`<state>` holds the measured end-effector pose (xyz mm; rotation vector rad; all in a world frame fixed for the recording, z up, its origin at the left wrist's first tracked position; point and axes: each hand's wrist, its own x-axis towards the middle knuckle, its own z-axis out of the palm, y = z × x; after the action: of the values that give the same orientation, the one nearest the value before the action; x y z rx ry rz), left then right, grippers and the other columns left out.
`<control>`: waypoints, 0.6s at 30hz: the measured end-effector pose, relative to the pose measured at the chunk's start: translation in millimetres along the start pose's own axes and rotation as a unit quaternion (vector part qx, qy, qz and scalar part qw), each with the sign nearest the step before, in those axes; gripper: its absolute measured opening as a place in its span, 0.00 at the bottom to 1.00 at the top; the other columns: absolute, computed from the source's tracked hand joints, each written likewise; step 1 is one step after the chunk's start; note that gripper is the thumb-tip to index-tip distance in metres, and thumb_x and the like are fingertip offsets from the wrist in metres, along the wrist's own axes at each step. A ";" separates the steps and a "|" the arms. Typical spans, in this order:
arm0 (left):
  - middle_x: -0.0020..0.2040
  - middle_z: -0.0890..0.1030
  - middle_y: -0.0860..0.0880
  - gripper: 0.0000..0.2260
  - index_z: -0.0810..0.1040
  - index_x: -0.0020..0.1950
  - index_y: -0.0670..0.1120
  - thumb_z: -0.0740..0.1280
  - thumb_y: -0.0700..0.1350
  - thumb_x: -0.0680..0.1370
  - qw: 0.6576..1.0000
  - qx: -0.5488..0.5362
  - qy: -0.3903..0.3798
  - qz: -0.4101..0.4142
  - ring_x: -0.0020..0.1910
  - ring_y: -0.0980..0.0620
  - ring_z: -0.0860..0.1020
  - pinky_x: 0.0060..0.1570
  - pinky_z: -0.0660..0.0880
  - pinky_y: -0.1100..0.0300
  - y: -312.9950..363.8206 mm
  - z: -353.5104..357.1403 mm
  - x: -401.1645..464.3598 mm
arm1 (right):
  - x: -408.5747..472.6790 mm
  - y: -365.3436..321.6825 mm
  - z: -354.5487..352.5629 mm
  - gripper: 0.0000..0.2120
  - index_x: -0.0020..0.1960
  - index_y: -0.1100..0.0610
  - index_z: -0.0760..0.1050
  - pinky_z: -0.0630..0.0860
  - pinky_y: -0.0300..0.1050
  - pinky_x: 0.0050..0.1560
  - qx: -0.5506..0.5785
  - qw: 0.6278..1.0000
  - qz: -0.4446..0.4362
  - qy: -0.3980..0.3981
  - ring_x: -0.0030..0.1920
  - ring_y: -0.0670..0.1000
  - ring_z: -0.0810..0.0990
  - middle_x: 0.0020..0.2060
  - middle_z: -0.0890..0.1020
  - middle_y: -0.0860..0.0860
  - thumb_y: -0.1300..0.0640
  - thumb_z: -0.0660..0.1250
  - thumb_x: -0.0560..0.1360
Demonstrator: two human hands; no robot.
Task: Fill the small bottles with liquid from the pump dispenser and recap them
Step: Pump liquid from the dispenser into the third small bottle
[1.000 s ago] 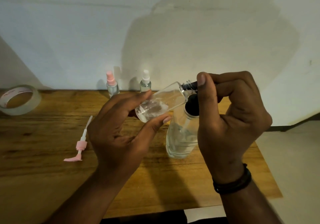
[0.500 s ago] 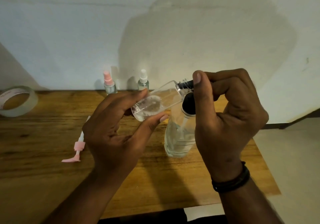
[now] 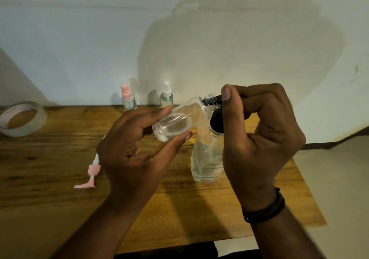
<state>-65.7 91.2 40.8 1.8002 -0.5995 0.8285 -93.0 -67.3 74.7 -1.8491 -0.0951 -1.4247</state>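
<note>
My left hand (image 3: 137,158) grips a small clear bottle (image 3: 177,123), tilted almost flat, its open threaded neck against the black nozzle of the pump dispenser (image 3: 207,158). A little liquid lies in the small bottle. The dispenser stands upright on the wooden table (image 3: 60,208), partly filled with clear liquid. My right hand (image 3: 259,138) curls over its black pump head, thumb up beside the nozzle. A loose pink pump cap (image 3: 90,173) lies on the table to the left.
Two capped small bottles stand by the wall: a pink-capped bottle (image 3: 127,97) and a white-capped bottle (image 3: 166,95). A roll of clear tape (image 3: 22,118) lies at the far left. The table's right edge runs close behind my right wrist.
Both hands, the small bottle and the dispenser keep nearly the same pose. The view shifted slightly.
</note>
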 end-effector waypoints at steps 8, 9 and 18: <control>0.55 0.82 0.50 0.20 0.80 0.59 0.40 0.81 0.48 0.74 1.000 0.006 0.002 0.006 0.54 0.55 0.84 0.52 0.81 0.64 1.1 0.6 -1.4 | 3.4 1.3 -3.1 0.09 0.41 0.58 0.78 0.73 0.39 0.44 -0.012 1.000 -0.005 0.001 0.41 0.48 0.80 0.38 0.81 0.50 0.63 0.70 0.80; 0.55 0.83 0.49 0.20 0.80 0.60 0.40 0.81 0.48 0.74 1.000 0.004 0.004 0.003 0.54 0.54 0.84 0.51 0.82 0.62 0.7 0.5 -1.7 | 1.9 1.8 -2.2 0.10 0.39 0.59 0.79 0.74 0.39 0.44 -0.011 1.000 -0.001 -0.001 0.41 0.48 0.81 0.38 0.81 0.51 0.63 0.70 0.80; 0.54 0.83 0.47 0.20 0.81 0.59 0.38 0.81 0.44 0.73 1.000 -0.001 0.014 -0.010 0.55 0.53 0.85 0.51 0.82 0.63 -1.5 1.5 -1.2 | 0.8 -0.8 -1.8 0.11 0.38 0.62 0.80 0.75 0.44 0.44 -0.011 1.000 -0.002 -0.014 0.43 0.49 0.82 0.38 0.82 0.52 0.63 0.70 0.80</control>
<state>-65.0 90.3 38.7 1.7862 -0.5634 0.8387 -94.5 -68.1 76.0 -1.8875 -0.0960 -1.4086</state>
